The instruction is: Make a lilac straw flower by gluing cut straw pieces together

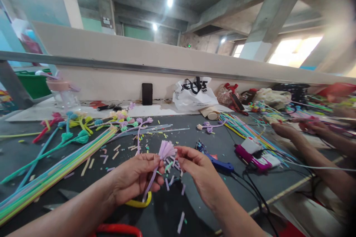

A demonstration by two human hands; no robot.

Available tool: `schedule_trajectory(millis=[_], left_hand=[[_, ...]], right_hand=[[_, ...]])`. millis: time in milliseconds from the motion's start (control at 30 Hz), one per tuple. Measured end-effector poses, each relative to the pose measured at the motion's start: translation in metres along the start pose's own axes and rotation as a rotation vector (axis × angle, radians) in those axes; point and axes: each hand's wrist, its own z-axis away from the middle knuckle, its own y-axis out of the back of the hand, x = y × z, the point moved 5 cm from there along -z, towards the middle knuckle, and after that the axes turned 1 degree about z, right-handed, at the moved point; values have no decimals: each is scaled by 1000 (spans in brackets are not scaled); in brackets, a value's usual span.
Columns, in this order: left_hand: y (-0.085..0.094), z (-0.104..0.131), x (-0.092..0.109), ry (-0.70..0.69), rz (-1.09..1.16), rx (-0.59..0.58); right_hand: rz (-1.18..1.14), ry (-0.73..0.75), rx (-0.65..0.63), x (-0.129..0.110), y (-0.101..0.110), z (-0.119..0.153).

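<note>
- The left hand [136,177] is closed round a lilac, fuzzy-stemmed flower with a fringed, fan-shaped head [167,149], its thumb and fingers pinching the flower just below the head; the stem slants down beneath the palm.
- The right hand [198,170] has its thumb and forefinger close together at the right side of the head; whether they grip a strip of it I cannot tell.
- The flower is held above the dark grey bench [203,214], towards its near edge.
- Short lilac clippings [183,189] lie on the bench under and between the hands.
- A yellow looped handle [144,200] shows just below the left hand, and a red looped handle [122,228] lies nearer the bench's near edge.
- A long bundle of pastel fuzzy stems [69,166] runs diagonally across the bench's left part, with green flower-tipped stems [66,137] beside it.
- Right of the right hand lies a blue, corded plastic tool [222,164], then a magenta corded device [254,159].
- Along the far edge stand a black phone [147,94] and a white printed bag [191,98].
- Another person's forearms [311,159] reach over the bench at the right.
</note>
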Motion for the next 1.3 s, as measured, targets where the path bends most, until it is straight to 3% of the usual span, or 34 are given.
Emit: schedule_trajectory(millis=[267, 467, 733, 867, 1100, 1300], left_hand=[[-5, 1, -8, -8, 106, -63], [-4, 3, 3, -216, 14, 114], [-12, 16, 14, -490, -98, 290], [-18, 20, 11, -471, -117, 310], [-24, 13, 1, -339, -27, 126], [-22, 13, 2, -323, -19, 110]], right_hand=[[-193, -54, -164, 8, -27, 6], [-181, -98, -4, 15, -19, 5], [-379, -78, -185, 17, -44, 16], [-463, -105, -221, 21, -55, 19], [-504, -143, -256, 29, -55, 14], [-483, -116, -345, 26, -58, 14]])
